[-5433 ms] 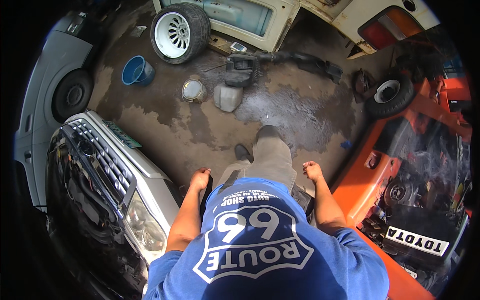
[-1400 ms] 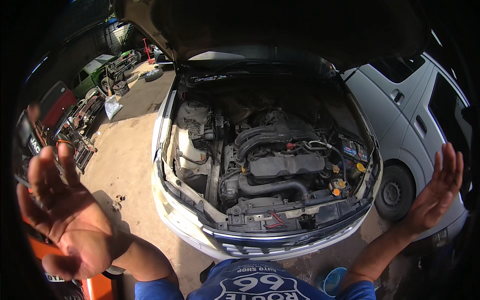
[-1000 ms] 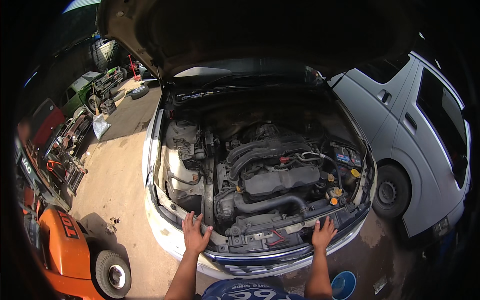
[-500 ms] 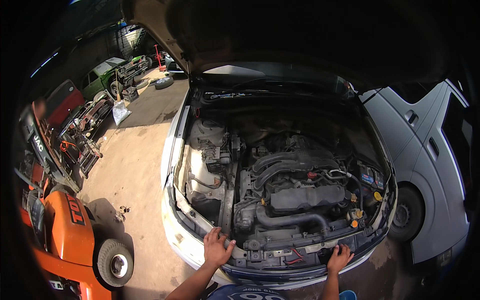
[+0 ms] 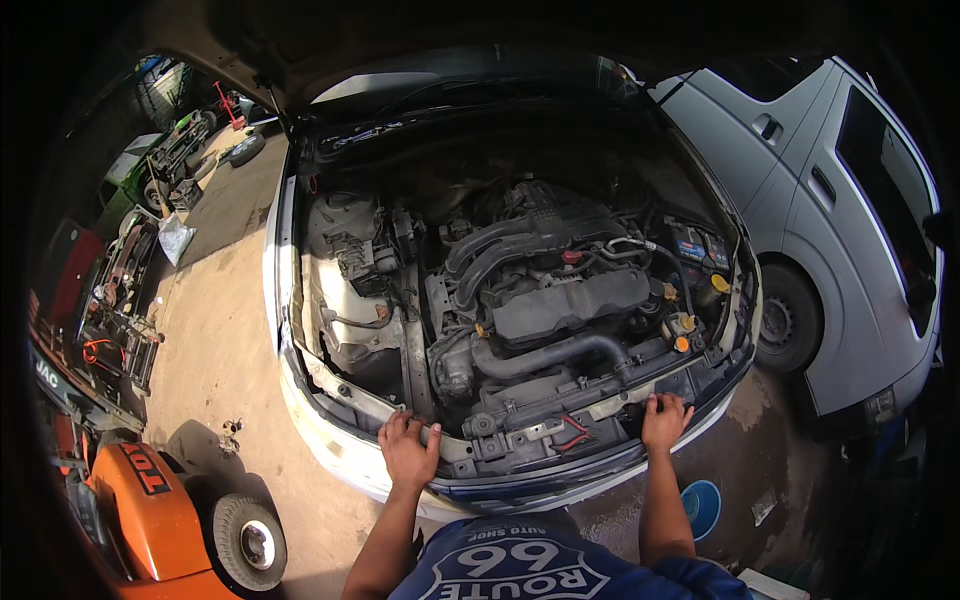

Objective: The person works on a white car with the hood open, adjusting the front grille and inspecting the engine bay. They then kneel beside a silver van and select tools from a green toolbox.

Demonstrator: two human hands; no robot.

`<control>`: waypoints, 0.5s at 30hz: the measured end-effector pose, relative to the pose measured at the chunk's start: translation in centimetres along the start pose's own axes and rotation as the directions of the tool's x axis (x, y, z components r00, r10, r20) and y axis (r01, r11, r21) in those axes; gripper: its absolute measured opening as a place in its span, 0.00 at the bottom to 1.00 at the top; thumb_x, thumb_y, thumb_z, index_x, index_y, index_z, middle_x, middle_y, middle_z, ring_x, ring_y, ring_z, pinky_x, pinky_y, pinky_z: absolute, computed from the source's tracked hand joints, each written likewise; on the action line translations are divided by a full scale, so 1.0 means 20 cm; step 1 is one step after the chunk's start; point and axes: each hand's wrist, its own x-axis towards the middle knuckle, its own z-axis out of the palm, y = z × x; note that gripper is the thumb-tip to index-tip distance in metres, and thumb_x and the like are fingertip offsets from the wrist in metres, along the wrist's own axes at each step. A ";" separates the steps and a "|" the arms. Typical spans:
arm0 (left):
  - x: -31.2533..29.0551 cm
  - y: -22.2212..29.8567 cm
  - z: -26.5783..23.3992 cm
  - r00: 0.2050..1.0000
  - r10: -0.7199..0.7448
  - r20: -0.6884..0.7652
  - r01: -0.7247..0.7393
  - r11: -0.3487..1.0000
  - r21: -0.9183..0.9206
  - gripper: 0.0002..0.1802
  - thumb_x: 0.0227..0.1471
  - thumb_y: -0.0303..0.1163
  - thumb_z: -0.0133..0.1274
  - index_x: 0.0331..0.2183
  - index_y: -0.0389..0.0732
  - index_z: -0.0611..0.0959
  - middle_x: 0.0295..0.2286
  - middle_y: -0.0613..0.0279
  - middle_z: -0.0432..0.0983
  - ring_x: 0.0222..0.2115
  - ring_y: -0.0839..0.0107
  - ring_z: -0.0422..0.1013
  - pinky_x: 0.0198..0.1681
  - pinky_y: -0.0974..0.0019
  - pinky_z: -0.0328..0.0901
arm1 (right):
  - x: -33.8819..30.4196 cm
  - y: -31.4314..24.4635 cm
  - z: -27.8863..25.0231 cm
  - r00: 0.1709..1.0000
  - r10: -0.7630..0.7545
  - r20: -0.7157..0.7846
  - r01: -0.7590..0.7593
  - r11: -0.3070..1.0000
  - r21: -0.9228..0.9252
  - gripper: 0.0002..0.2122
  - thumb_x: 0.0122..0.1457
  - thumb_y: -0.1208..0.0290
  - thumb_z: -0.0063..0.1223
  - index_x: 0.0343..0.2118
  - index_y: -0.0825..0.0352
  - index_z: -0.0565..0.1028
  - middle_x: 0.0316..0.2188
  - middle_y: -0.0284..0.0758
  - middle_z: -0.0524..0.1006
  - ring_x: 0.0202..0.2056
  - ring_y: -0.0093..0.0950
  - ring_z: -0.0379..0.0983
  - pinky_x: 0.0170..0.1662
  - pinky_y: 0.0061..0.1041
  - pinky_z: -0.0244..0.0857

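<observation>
I stand at the front of a light-coloured car (image 5: 283, 352) whose hood is raised over its engine bay. My left hand (image 5: 409, 455) rests on the front crossmember (image 5: 368, 402) with its fingers spread over the edge, nothing in it. Farther right, my right hand (image 5: 664, 424) lies on the same front edge, fingers slightly bent over it and holding nothing. Between the hands is a red-handled part (image 5: 573, 434) in the front panel. Behind them sit the dusty engine cover (image 5: 572, 305), a black air duct (image 5: 548, 358) and an orange cap (image 5: 682, 344).
A silver van (image 5: 790, 200) stands close on the right. An orange vehicle (image 5: 150, 510) with a wheel (image 5: 250, 543) is at the lower left. A blue bucket (image 5: 703, 508) sits on the floor beside my right arm. The battery (image 5: 700, 247) is at the bay's right side.
The view has tilted downward and shifted right, so my shirt and the bucket show more. Both hands stay on the front edge; the right hand's fingers have shifted slightly.
</observation>
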 end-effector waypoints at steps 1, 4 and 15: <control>0.00 0.00 0.00 1.000 0.006 -0.013 -0.007 1.000 -0.008 0.24 0.59 0.51 0.54 0.41 0.38 0.87 0.52 0.50 0.76 0.61 0.53 0.62 0.66 0.49 0.49 | 0.00 0.00 0.00 1.000 -0.005 -0.006 0.005 1.000 0.004 0.14 0.61 0.58 0.56 0.38 0.64 0.84 0.45 0.37 0.79 0.53 0.39 0.72 0.72 0.49 0.39; 0.00 0.01 0.00 1.000 0.015 -0.006 -0.015 1.000 0.014 0.23 0.59 0.49 0.55 0.41 0.38 0.87 0.51 0.51 0.76 0.61 0.53 0.63 0.66 0.50 0.50 | 0.00 0.00 0.00 1.000 -0.019 -0.007 0.020 1.000 0.014 0.13 0.61 0.59 0.57 0.36 0.64 0.84 0.40 0.37 0.80 0.49 0.40 0.73 0.72 0.50 0.39; 0.00 -0.02 0.04 0.998 0.043 -0.046 -0.040 0.998 0.056 0.20 0.56 0.45 0.57 0.41 0.38 0.87 0.50 0.52 0.77 0.60 0.53 0.63 0.65 0.51 0.51 | -0.01 0.03 0.00 0.999 -0.040 -0.009 0.040 0.997 0.059 0.12 0.60 0.61 0.56 0.34 0.64 0.84 0.38 0.35 0.81 0.48 0.39 0.74 0.72 0.48 0.37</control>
